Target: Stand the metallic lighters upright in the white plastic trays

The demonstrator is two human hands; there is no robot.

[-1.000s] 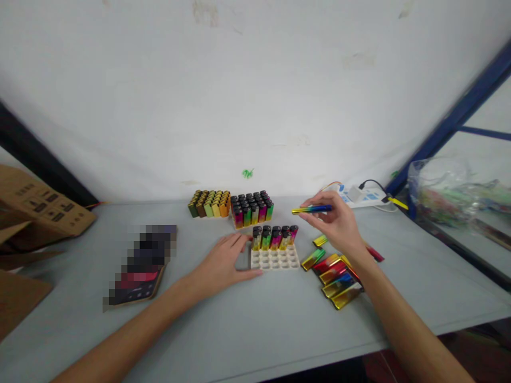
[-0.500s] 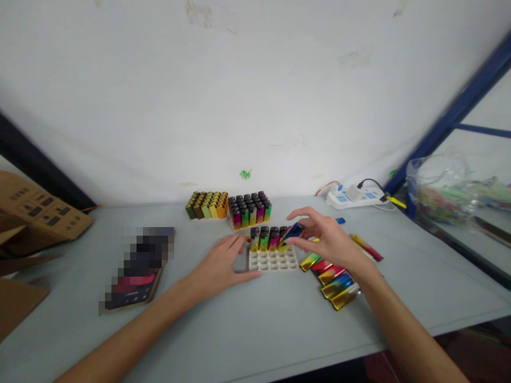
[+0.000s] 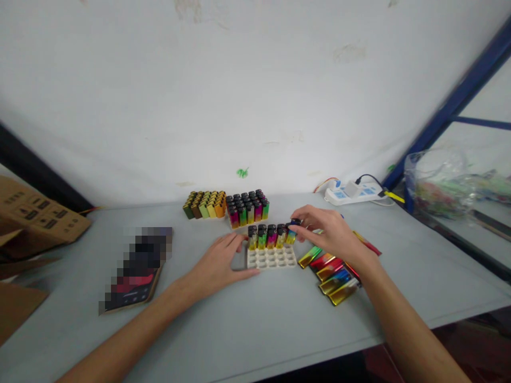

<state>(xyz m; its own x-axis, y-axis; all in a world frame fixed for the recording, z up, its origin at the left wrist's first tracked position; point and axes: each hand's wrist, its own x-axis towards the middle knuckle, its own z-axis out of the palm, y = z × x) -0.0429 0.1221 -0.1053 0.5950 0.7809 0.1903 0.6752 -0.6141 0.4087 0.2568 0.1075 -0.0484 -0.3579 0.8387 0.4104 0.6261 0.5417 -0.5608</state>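
A white tray (image 3: 271, 259) with rows of small slots lies on the table, and a row of coloured lighters (image 3: 262, 237) with black tops stands upright along its back. My left hand (image 3: 213, 261) steadies the tray at its left side, thumb at the front corner and fingertips by the leftmost lighter. At the right end of that row, my right hand (image 3: 325, 231) pinches a blue and yellow lighter (image 3: 291, 234) by its top; it is upright in line with the others. Shiny lighters (image 3: 334, 281) in red, gold, blue and green lie loose below my right hand.
Behind the tray stand a block of black-topped lighters (image 3: 248, 208) and a block of gold-topped lighters (image 3: 205, 205). A phone (image 3: 141, 274) lies at left, beside a cardboard box (image 3: 40, 210). A power strip (image 3: 353, 192) sits by the wall; clear plastic bags (image 3: 443, 183) are at far right.
My right hand has brought the blue lighter from tilted to upright at the row's right end. My left hand stays at the tray. The view has shifted slightly.
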